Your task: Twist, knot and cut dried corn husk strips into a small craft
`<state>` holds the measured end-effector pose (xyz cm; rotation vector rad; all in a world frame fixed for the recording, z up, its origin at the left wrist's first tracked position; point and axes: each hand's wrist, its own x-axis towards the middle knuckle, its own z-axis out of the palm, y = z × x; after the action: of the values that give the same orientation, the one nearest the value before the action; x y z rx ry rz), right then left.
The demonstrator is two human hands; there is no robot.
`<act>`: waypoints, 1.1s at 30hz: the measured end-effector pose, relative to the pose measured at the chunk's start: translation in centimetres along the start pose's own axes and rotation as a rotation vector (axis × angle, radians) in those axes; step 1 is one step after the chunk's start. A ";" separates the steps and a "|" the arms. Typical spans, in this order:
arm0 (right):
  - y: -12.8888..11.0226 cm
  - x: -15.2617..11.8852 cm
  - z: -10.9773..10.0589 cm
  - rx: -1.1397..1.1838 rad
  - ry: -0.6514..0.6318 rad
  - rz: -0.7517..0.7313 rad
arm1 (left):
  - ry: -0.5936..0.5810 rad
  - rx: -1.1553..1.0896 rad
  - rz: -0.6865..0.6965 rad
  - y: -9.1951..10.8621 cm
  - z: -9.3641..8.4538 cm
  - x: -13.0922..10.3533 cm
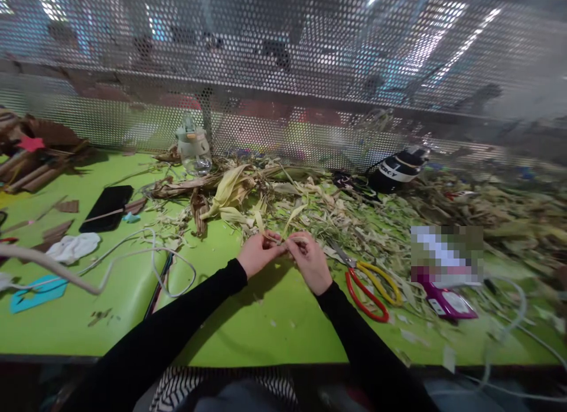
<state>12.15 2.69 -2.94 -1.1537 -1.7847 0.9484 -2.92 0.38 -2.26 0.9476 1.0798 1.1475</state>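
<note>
Above the green table, my left hand and my right hand meet at the fingertips. Both are closed in a pinch on a thin pale husk strip, whose ends stick up between and beside the fingers. Behind the hands lies a heap of dried husks and shredded scraps. Scissors with one red and one yellow handle lie right of my right hand, blades towards the heap.
A perforated metal screen stands behind the table. A clear bottle and a black bottle are near it. Left lie a black phone, white cable and crumpled tissue; right, a purple device.
</note>
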 end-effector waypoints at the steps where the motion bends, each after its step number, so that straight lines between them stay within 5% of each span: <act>1: -0.2 0.0 0.0 -0.009 -0.003 -0.003 | 0.020 -0.032 0.003 0.0 -0.1 0.1; 5: -1.4 -0.5 -0.1 -0.231 -0.011 -0.173 | 0.130 -0.094 0.002 0.2 -0.6 0.7; 9: -2.1 -1.0 0.1 -0.343 -0.040 -0.299 | 0.165 0.119 0.069 -0.2 -1.1 0.9; 14: -1.6 -1.0 0.2 -0.266 0.018 -0.193 | 0.038 0.603 0.221 -0.7 -1.4 0.5; 19: -1.2 -0.7 0.1 -0.215 0.061 -0.068 | -0.076 0.782 0.247 -0.4 -0.9 -0.3; 24: -1.9 -0.7 -0.1 -0.047 0.032 -0.063 | -0.130 0.370 0.157 -0.5 -0.8 0.1; 29: -1.5 -0.3 -0.4 0.044 0.190 -0.022 | -0.155 0.004 0.049 0.0 -0.5 0.4; 33: -1.4 -0.1 -0.3 0.073 0.048 0.029 | -0.132 -0.111 -0.003 0.5 -0.3 0.1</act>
<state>11.95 2.18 -1.59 -1.1494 -1.6855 0.9871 -3.30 0.52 -1.88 0.9210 0.9022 1.1147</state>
